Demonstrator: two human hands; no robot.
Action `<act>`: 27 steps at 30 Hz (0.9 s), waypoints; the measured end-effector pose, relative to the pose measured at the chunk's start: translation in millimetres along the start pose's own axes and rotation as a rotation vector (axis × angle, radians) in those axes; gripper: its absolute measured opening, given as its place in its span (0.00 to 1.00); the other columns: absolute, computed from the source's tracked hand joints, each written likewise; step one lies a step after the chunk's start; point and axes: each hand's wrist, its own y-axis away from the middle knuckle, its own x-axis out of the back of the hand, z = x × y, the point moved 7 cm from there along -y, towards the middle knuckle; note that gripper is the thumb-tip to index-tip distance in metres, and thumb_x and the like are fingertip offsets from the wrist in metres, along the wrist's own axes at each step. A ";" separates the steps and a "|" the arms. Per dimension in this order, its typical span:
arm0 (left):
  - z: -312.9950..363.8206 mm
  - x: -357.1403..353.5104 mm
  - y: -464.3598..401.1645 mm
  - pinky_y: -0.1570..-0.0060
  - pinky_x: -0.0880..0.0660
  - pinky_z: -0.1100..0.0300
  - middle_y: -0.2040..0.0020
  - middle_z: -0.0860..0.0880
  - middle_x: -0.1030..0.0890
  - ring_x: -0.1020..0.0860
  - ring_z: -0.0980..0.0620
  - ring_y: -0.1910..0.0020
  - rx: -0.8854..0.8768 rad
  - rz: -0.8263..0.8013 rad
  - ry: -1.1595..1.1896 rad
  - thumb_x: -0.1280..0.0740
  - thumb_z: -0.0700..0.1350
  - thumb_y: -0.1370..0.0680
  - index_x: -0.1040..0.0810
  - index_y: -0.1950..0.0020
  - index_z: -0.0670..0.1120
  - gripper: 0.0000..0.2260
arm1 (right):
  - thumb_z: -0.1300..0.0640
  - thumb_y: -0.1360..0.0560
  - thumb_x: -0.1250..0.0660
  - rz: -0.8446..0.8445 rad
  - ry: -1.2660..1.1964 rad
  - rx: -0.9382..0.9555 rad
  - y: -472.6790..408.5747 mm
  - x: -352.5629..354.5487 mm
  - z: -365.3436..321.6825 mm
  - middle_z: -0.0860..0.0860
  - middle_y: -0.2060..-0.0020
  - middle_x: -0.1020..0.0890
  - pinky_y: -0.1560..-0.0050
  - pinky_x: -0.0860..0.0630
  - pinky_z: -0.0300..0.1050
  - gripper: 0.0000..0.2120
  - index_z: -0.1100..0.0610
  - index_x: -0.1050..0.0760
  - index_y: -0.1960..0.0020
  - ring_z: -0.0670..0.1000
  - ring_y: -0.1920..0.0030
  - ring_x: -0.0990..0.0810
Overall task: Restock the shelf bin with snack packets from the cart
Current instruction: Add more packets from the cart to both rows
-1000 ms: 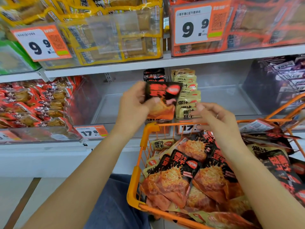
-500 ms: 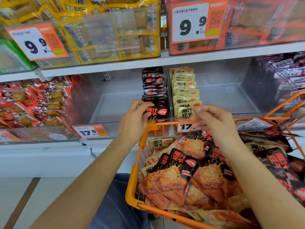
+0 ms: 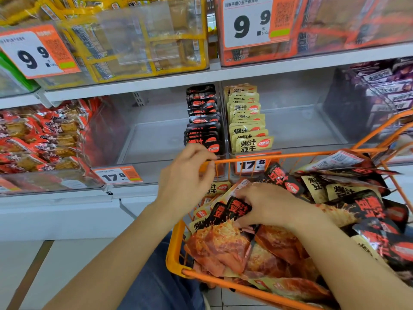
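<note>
A: From the head view, where are the hands?

B: Take the orange cart [image 3: 176,249] as the landmark. The right hand [image 3: 266,206] is down inside it, fingers curled and pinching the top of a black snack packet [image 3: 232,211] on the heap. The left hand [image 3: 185,180] hangs at the cart's far rim, fingers loosely bent, holding nothing.

A: And the shelf bin [image 3: 156,139]?

B: Just beyond the cart's far rim. A row of black packets [image 3: 203,119] stands along its right wall; the rest of the floor is bare.

A: How should the pick go?

B: I'd lift one packet only, by its top edge, so neighbours don't drag out, then stand it upright at the front of the black row.

A: Anything in the way?

B: The cart's rim sits between hand and bin, so the packet must clear it. The beige packets [image 3: 245,121] belong to the next compartment, and the price tag [image 3: 118,175] hangs on the bin's front lip.
</note>
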 end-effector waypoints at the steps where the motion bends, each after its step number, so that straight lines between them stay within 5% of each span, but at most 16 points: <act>1: -1.3 -3.7 4.2 0.67 0.27 0.61 0.46 0.60 0.26 0.25 0.60 0.58 0.004 -0.024 0.006 0.40 0.51 0.22 0.20 0.48 0.54 0.10 | 0.39 0.33 0.27 -0.029 0.014 0.011 0.1 -4.1 -4.4 0.50 0.56 0.22 0.61 0.31 0.45 0.21 0.54 0.24 0.51 0.51 0.54 0.24; 7: -10.5 -14.9 9.5 0.53 0.26 0.63 0.50 0.60 0.22 0.23 0.62 0.53 0.128 -0.103 0.247 0.35 0.50 0.22 0.19 0.48 0.52 0.07 | 0.52 0.29 0.26 0.091 -0.504 0.103 -1.1 13.1 -4.6 0.43 0.64 0.26 0.63 0.35 0.37 0.10 0.47 0.27 0.63 0.41 0.64 0.29; 10: -5.9 -30.2 14.6 0.52 0.27 0.68 0.51 0.57 0.18 0.21 0.65 0.52 0.319 -0.348 0.584 0.29 0.52 0.26 0.21 0.44 0.54 0.12 | 0.60 0.28 0.28 0.309 -0.877 0.197 5.0 37.5 -6.0 0.45 0.69 0.21 0.64 0.32 0.34 0.05 0.55 0.23 0.60 0.40 0.68 0.26; 13: 4.2 -35.9 19.2 0.45 0.25 0.63 0.47 0.55 0.17 0.21 0.58 0.45 0.303 -0.503 0.697 0.24 0.49 0.30 0.23 0.41 0.56 0.20 | 0.62 0.29 0.27 0.488 -0.993 0.209 13.1 54.6 -3.2 0.45 0.70 0.17 0.63 0.29 0.30 0.03 0.57 0.21 0.59 0.39 0.67 0.22; 17: -7.8 0.1 6.3 0.55 0.23 0.66 0.57 0.53 0.15 0.18 0.59 0.57 0.333 -0.367 0.754 0.26 0.37 0.30 0.19 0.48 0.48 0.13 | 0.54 0.28 0.29 0.492 -1.097 0.187 9.5 63.2 -9.1 0.47 0.67 0.17 0.64 0.26 0.33 0.05 0.55 0.20 0.55 0.42 0.67 0.21; 22: -108.9 55.0 -20.6 0.77 0.30 0.70 0.76 0.53 0.23 0.27 0.60 0.79 0.696 -0.024 0.832 0.31 0.38 0.25 0.22 0.58 0.42 0.02 | 0.52 0.23 0.34 0.669 -0.736 0.053 -14.8 101.8 -5.4 0.44 0.57 0.18 0.57 0.29 0.39 0.03 0.47 0.22 0.53 0.45 0.53 0.21; 25: -165.9 41.0 -44.3 0.77 0.30 0.68 0.78 0.53 0.25 0.28 0.56 0.80 0.838 0.031 0.869 0.30 0.38 0.27 0.25 0.61 0.43 0.06 | 0.47 0.22 0.38 0.787 -0.237 -0.034 -40.6 116.6 -13.1 0.53 0.41 0.23 0.45 0.31 0.46 0.19 0.51 0.29 0.32 0.54 0.37 0.28; 27: -192.2 17.9 -66.9 0.75 0.29 0.66 0.80 0.54 0.25 0.28 0.59 0.81 0.919 0.054 0.827 0.32 0.32 0.27 0.25 0.63 0.44 0.09 | 0.46 0.21 0.40 0.740 -0.155 -0.044 -67.8 113.1 -15.5 0.59 0.32 0.30 0.35 0.36 0.49 0.29 0.57 0.41 0.25 0.58 0.31 0.34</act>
